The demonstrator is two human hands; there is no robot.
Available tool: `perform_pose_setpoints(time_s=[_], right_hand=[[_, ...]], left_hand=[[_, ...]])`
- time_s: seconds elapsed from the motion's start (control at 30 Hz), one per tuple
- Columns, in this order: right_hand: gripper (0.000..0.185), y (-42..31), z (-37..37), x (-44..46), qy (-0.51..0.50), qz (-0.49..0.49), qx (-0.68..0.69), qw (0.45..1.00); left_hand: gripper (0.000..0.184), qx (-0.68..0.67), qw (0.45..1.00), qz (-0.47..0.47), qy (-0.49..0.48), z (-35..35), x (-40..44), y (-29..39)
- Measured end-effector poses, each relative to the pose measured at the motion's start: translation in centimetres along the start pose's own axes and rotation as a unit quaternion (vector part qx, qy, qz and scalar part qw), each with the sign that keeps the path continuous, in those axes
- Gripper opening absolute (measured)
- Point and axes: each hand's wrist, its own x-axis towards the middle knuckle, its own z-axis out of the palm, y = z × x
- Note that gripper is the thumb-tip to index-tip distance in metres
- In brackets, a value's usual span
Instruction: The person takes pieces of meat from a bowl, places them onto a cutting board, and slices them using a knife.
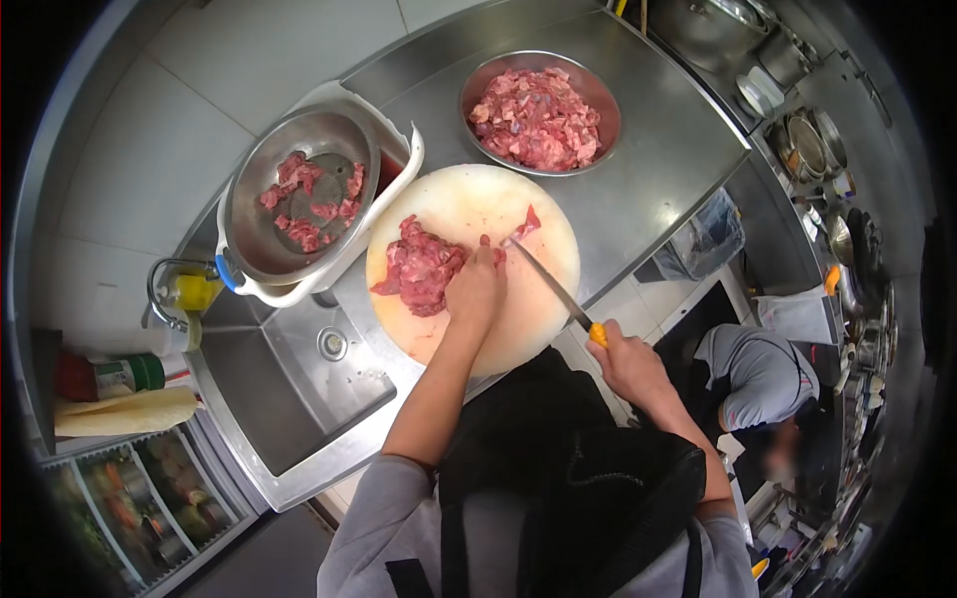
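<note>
A round whitish cutting board (538, 319) lies on the steel counter, with a heap of raw red meat (421, 267) on its left half. My left hand (477, 287) is closed at the heap's right side, its fingers pressed on a small piece of meat (497, 251). In my right hand (633, 367) is a knife (558, 291), gripped by its yellow handle. The blade slants up and left across the board, its tip beside a pale, fatty strip of meat (523, 225) near the left fingers.
A steel bowl (614, 120) full of cut meat stands behind the board. To the left, a metal bowl (242, 199) with several meat pieces rests on a white tub (414, 164) over the sink (269, 399). Another person (763, 374) in grey works at right.
</note>
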Motion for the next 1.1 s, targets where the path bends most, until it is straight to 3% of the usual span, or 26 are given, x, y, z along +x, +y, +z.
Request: perform_pose_setpoints(time_s=[0.23, 0.7, 0.87, 0.93, 1.03, 1.1], right_hand=[[0.04, -1.3, -0.3, 1.5, -0.024, -0.011, -0.05, 0.998], [0.035, -0.2, -0.5, 4.0, -0.004, -0.048, -0.088, 0.995], [0.035, 1.8, -2.1, 1.7, -0.041, -0.01, -0.095, 0.995], [0.035, 1.9, -2.3, 1.7, -0.043, -0.02, -0.094, 0.994], [0.035, 2.5, -2.6, 1.0, -0.036, -0.033, -0.096, 0.994], [0.035, 2.8, -3.2, 0.0, -0.027, -0.045, -0.101, 0.994]], left_hand=[[0.025, -0.028, 0.995, 0.043, 0.084, 1.4, -0.7, -1.3], [0.021, -0.015, 0.998, 0.051, 0.038, 0.9, -1.2, -2.0], [0.017, -0.068, 0.996, 0.028, 0.045, -1.5, -1.4, -2.1], [0.017, -0.158, 0.978, 0.031, 0.133, -4.0, -1.6, -0.4], [0.018, -0.116, 0.979, 0.062, 0.158, -4.3, 0.8, 1.4], [0.021, -0.085, 0.986, 0.102, 0.099, -2.0, 3.7, 1.9]])
